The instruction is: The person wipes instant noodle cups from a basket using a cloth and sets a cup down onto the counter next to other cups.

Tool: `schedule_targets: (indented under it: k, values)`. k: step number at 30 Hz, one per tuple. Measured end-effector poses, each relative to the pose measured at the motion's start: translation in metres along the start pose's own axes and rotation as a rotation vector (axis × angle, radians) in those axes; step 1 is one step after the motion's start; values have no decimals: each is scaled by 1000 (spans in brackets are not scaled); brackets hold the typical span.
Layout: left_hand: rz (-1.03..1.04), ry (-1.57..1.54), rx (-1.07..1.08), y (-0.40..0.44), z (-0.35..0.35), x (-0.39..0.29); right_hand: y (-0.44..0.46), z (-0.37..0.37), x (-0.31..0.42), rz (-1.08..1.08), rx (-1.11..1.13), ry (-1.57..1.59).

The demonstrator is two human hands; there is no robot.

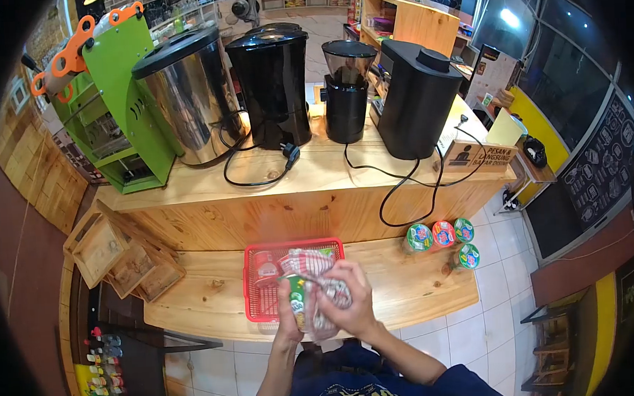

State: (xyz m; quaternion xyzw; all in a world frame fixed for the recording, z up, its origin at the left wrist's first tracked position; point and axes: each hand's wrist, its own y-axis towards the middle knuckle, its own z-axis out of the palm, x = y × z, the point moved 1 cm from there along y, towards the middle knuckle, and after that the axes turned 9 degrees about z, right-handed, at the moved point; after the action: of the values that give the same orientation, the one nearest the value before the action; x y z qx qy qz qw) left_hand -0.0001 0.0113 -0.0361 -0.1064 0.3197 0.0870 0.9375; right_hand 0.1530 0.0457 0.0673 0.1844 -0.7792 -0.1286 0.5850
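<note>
Over the front of a red plastic basket (249, 289), both my hands are close together. My left hand (288, 319) is closed around the side of a green-labelled cup (296, 296), which looks like a sealed instant noodle cup. Bunched in the fingers of my right hand (353, 302) is a patterned cloth (335, 290), pressed against the cup and hanging below it. Slight blur hides the exact finger contact. Inside the basket lie a red-and-white cup (265, 265) and a striped item (302, 261) that is partly covered.
Several lidded cups (443, 233) stand at the right of the wooden bench (384, 287). Wooden crates (125, 256) lean at its left. On the higher counter are a green press (122, 107), a steel bin (194, 97) and black appliances (419, 98), with a cable (392, 223) hanging down.
</note>
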Motion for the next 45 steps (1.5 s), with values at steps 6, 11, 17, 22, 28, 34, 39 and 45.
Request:
schedule_targets:
  k: [6, 11, 17, 22, 28, 34, 39, 45]
  values:
    - [88, 58, 40, -7, 43, -8, 23, -4, 2, 9, -55, 8]
    - [59, 63, 3, 1, 35, -28, -21, 9, 0, 4, 37, -18]
    - [50, 133, 40, -10, 46, -13, 20, -2, 0, 0, -33, 9]
    - [15, 90, 16, -11, 56, -9, 30, -3, 4, -12, -65, -7]
    - [100, 78, -18, -1, 52, -31, -22, 11, -3, 8, 51, -30]
    - [-20, 102, 39, -11, 51, -12, 26, -4, 1, 10, -38, 13]
    - [36, 76, 43, -3, 45, -10, 20, -1, 0, 3, -45, -6]
    - [104, 141, -2, 2, 45, -34, -24, 9, -9, 21, 33, 46]
